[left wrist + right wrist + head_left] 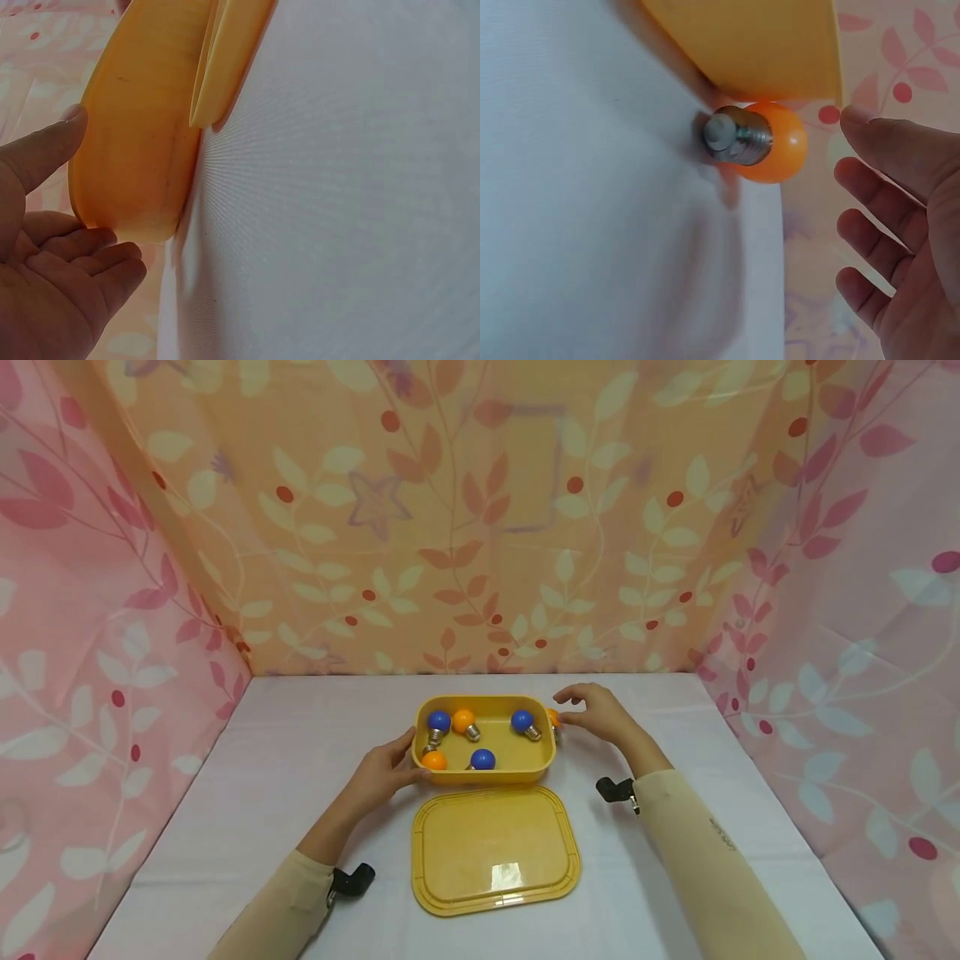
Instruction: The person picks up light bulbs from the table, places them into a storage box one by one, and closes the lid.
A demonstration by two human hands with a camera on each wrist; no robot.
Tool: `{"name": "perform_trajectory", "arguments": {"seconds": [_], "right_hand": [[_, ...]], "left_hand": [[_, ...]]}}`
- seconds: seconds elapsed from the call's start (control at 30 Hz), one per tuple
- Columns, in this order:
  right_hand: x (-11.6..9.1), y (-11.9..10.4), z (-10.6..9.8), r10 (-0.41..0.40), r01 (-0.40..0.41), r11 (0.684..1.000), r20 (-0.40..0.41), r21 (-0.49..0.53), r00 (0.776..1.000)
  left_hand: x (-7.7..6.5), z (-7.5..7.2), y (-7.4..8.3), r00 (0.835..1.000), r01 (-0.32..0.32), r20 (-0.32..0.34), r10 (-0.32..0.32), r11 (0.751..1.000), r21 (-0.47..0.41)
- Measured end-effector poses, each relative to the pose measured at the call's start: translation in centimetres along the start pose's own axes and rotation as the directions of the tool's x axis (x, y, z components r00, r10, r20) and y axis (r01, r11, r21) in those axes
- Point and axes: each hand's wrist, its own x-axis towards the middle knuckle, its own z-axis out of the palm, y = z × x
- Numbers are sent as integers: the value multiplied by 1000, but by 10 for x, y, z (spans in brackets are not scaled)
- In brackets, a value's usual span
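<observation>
A yellow box (495, 741) without its lid stands on the table, holding several small light bulbs: blue ones (483, 759) and orange ones (463, 720), with silver screw bases. At its left front corner my left hand (384, 770) holds the box, thumb at the front rim and fingers along the left end. Just outside the right end lies another orange bulb (786, 142), base toward the right wrist camera. My right hand (596, 714) hovers beside this bulb, fingers spread and slightly bent, with a gap to it in the right wrist view.
A yellow lid (495, 852) lies flat on the white tablecloth (300, 760) in front of the box. Patterned cloth walls (450, 527) enclose the table at the back and both sides. Each sleeve carries a black wrist camera (617, 790).
</observation>
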Motion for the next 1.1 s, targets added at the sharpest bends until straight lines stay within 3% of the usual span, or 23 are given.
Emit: {"name": "perform_trajectory", "arguments": {"seconds": [0.17, 0.3, 0.47, 0.7, 1.1], "right_hand": [[-5, 11, 9, 30, -31, 998, 21, 52, 999], [-7, 20, 16, 6, -11, 997, 59, 81, 998], [-9, 27, 21, -31, 21, 996, 109, 90, 994], [-7, 33, 24, 0, -12, 997, 161, 76, 987], [-2, 34, 30, -1, -9, 998, 155, 60, 988]], "left_hand": [[0, 0, 1, 1000, 14, -4, -14, 1000, -2], [-1, 0, 1, 1000, 25, -7, -25, 1000, -10], [-2, 0, 0, 1000, 18, -5, -19, 1000, -21], [-1, 0, 2, 1000, 7, -11, -7, 1000, -3], [-2, 0, 0, 999, -40, -11, 40, 999, -32]]}}
